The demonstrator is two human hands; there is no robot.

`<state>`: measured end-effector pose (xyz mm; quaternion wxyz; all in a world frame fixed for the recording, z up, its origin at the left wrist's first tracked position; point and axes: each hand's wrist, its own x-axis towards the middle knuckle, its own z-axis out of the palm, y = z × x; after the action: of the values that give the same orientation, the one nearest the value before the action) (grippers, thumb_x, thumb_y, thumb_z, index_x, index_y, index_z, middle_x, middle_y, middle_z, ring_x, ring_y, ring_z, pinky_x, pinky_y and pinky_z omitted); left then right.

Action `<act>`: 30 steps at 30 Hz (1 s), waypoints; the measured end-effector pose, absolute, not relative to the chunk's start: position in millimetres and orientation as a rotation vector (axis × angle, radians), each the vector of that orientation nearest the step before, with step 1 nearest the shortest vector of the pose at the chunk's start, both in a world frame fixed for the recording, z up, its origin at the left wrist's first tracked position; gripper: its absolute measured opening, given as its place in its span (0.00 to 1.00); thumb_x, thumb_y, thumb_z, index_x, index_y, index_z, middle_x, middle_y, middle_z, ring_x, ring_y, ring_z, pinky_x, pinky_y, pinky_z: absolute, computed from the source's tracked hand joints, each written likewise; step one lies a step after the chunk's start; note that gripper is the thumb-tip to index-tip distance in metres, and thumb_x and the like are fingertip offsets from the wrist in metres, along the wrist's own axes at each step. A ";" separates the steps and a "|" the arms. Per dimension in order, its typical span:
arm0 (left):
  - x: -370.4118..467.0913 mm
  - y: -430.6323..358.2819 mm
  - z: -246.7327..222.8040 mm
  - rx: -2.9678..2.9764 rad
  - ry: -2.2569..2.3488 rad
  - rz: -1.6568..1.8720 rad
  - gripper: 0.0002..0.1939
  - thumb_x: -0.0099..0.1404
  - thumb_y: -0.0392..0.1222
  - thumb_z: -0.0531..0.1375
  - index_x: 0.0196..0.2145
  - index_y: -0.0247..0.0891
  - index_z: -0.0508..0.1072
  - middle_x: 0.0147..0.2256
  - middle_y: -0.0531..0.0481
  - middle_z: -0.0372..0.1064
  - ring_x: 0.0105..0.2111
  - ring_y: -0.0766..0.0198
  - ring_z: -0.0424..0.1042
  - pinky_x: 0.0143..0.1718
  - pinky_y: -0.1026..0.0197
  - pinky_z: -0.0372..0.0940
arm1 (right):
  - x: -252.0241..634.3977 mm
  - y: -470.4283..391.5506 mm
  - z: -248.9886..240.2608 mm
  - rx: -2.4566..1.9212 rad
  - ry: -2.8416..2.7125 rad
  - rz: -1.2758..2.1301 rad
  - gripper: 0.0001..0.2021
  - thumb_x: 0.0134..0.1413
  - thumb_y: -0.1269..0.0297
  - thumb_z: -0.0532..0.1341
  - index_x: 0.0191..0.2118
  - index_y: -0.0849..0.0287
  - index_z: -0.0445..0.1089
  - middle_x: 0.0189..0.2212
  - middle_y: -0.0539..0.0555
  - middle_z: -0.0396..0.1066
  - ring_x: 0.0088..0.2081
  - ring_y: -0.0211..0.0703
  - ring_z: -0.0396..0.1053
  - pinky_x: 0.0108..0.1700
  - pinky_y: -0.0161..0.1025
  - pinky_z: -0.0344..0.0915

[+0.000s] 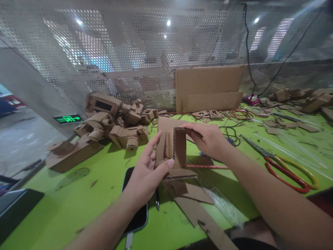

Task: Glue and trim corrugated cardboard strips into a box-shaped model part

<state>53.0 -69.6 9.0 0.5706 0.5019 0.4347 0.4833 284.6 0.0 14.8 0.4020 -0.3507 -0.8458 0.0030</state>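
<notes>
The phone point(138, 219) is partly hidden by the left forearm point(110, 217) — the dark box point(18, 211) cut off at left.

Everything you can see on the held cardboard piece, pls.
The cardboard piece is plain brown and looks corrugated, with fluting visible along its cut edges. Folded panels form a squared, C-like channel open toward the right; a flat panel rises behind at left. It looks unfinished. The left hand braces its left side, thumb at the lower inner corner; the right hand pinches the top flap. It's above the green table; whether it rests on anything is unclear.
</notes>
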 end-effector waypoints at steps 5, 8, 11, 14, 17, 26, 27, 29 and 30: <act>55.1 -72.2 7.9 1.228 0.956 1.126 0.46 0.62 0.42 0.71 0.73 0.55 0.59 0.75 0.48 0.53 0.70 0.41 0.62 0.67 0.42 0.65 | 281.8 -3.0 14.4 -0.871 -2.145 0.040 0.16 0.71 0.72 0.55 0.55 0.54 0.77 0.52 0.55 0.82 0.52 0.48 0.80 0.55 0.45 0.74; 54.8 -72.7 8.2 1.209 0.930 1.051 0.49 0.62 0.40 0.70 0.75 0.57 0.55 0.74 0.49 0.54 0.68 0.42 0.65 0.66 0.42 0.67 | 279.3 -6.0 14.6 -0.866 -2.157 0.063 0.16 0.72 0.72 0.55 0.55 0.55 0.77 0.52 0.56 0.82 0.53 0.49 0.80 0.55 0.46 0.74; 54.3 -72.1 8.5 1.203 0.924 1.019 0.50 0.62 0.40 0.70 0.75 0.58 0.52 0.74 0.49 0.56 0.69 0.43 0.64 0.66 0.43 0.67 | 277.8 -8.4 14.1 -0.863 -2.163 0.061 0.17 0.72 0.72 0.54 0.56 0.56 0.78 0.53 0.56 0.82 0.54 0.49 0.80 0.56 0.46 0.75; 54.6 -71.5 9.2 1.208 0.905 1.043 0.51 0.61 0.39 0.71 0.75 0.55 0.53 0.73 0.46 0.58 0.69 0.42 0.64 0.67 0.43 0.66 | 277.9 -8.8 12.7 -0.842 -2.155 0.046 0.17 0.71 0.73 0.55 0.56 0.57 0.78 0.54 0.55 0.81 0.56 0.48 0.79 0.58 0.46 0.74; 55.2 -71.5 10.5 1.196 0.912 1.034 0.49 0.60 0.39 0.71 0.74 0.55 0.56 0.70 0.45 0.63 0.65 0.42 0.69 0.64 0.41 0.69 | 278.2 -8.2 11.7 -0.838 -2.151 0.067 0.18 0.71 0.73 0.56 0.57 0.54 0.78 0.54 0.53 0.82 0.57 0.48 0.79 0.60 0.46 0.74; 54.0 -70.9 8.2 1.224 0.925 1.059 0.47 0.61 0.38 0.69 0.73 0.54 0.57 0.68 0.44 0.64 0.68 0.40 0.64 0.63 0.43 0.70 | 274.9 -10.6 16.3 -0.888 -2.194 0.068 0.17 0.74 0.68 0.54 0.60 0.54 0.76 0.55 0.57 0.81 0.57 0.51 0.78 0.60 0.51 0.72; 54.0 -70.7 7.8 1.226 0.923 1.060 0.47 0.61 0.38 0.69 0.73 0.54 0.57 0.68 0.44 0.64 0.68 0.40 0.65 0.63 0.43 0.69 | 274.8 -11.1 17.0 -0.908 -2.197 0.053 0.17 0.75 0.67 0.54 0.60 0.54 0.76 0.54 0.57 0.81 0.56 0.52 0.78 0.60 0.51 0.72; 54.1 -70.2 7.2 1.236 0.909 1.073 0.47 0.61 0.38 0.69 0.73 0.53 0.57 0.69 0.44 0.63 0.67 0.41 0.65 0.64 0.43 0.69 | 274.6 -12.0 18.0 -0.940 -2.200 0.030 0.17 0.75 0.67 0.54 0.60 0.53 0.76 0.54 0.57 0.81 0.56 0.52 0.77 0.58 0.51 0.72; 54.3 -70.0 7.0 1.240 0.904 1.082 0.47 0.60 0.37 0.69 0.73 0.53 0.58 0.69 0.44 0.62 0.67 0.41 0.66 0.65 0.43 0.68 | 274.5 -12.3 18.3 -0.951 -2.199 0.021 0.18 0.75 0.67 0.54 0.60 0.53 0.76 0.54 0.57 0.81 0.55 0.52 0.77 0.57 0.50 0.72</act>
<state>54.3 -70.0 7.0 0.5908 0.5329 0.3885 0.4649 274.5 -12.3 18.3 0.3642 -0.3695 -0.8549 0.0080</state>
